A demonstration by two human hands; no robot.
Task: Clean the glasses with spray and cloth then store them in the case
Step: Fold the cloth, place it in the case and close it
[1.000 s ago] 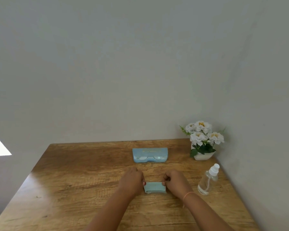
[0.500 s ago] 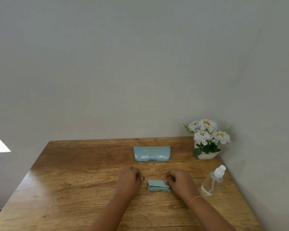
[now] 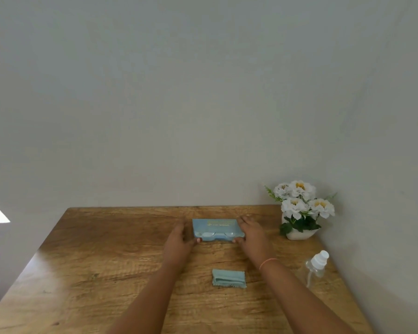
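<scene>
Toward the back of the wooden worktop [image 3: 106, 261], about midway across it, lies the light blue case [image 3: 215, 225]. Its long axis runs left to right, parallel to the far edge. Gold lettering sits on its upper, farther part. The glasses [image 3: 216, 236] show along its near long side, the two lenses side by side on the same left-right line and facing the person. Whether the frame sits fully inside the case cannot be told.

Both hands grip the case by its short ends. The left hand [image 3: 177, 242] is at the left end with its thumb against the near left corner. The right hand [image 3: 252, 233] is at the right end with its fingers along that side and its thumb at the near right corner. A thin orange band [image 3: 267, 262] circles the right wrist.

Nearer the person, between the forearms and well apart from the case, lies the folded pale green cloth [image 3: 229, 278], also lengthwise left to right. A clear spray bottle [image 3: 315, 268] with a white top stands near the right edge, beside the right forearm. Behind it, in the far right corner, a white pot [image 3: 299, 233] of white flowers [image 3: 299, 201] stands near the case's right end, not touching it. A plain grey wall [image 3: 203, 92] rises behind.
</scene>
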